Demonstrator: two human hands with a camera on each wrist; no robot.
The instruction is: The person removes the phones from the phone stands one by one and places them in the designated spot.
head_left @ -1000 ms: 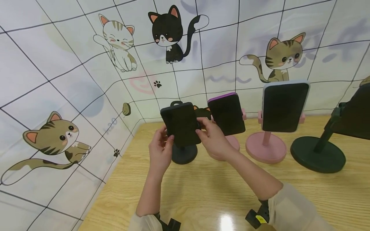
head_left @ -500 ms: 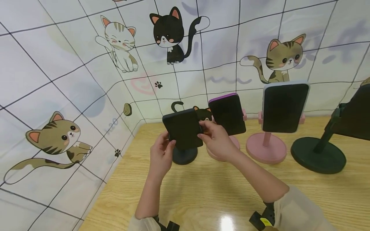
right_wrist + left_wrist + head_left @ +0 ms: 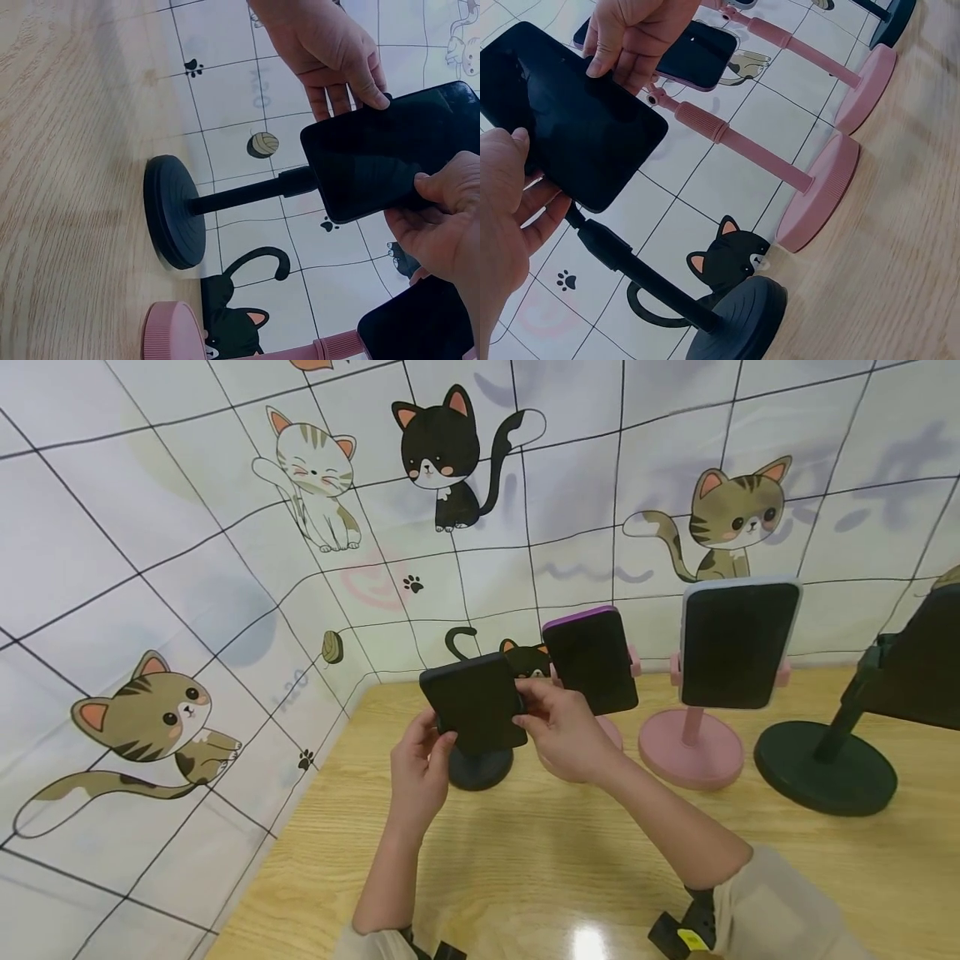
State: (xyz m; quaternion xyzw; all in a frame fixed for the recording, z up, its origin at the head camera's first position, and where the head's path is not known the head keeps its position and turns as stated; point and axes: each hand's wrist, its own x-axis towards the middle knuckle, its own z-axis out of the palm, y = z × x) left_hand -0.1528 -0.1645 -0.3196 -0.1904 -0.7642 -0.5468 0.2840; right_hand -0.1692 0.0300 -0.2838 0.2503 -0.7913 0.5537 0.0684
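A black phone [image 3: 480,706] sits on a black phone stand [image 3: 482,770] whose round base rests on the table. My left hand [image 3: 422,768] holds the phone's left edge, thumb in front and fingers behind. On the opposite edge, my right hand [image 3: 566,727] pinches the phone between thumb and fingers. The left wrist view shows the phone [image 3: 577,112] at the top of the stand's black pole [image 3: 652,281]. Most of the holder behind the phone [image 3: 397,150] is hidden, so whether the fingers also touch its side clamps cannot be told.
To the right, a purple-edged phone [image 3: 592,660] and a white-edged phone [image 3: 738,647] stand on pink stands. Farther right is a dark green stand [image 3: 825,768] bearing a dark device. A cat-patterned wall covering [image 3: 577,527] rises behind the wooden table [image 3: 510,868].
The phone's top edge has tipped back and dropped lower, with both hands keeping hold of its sides. The head view has shifted slightly.
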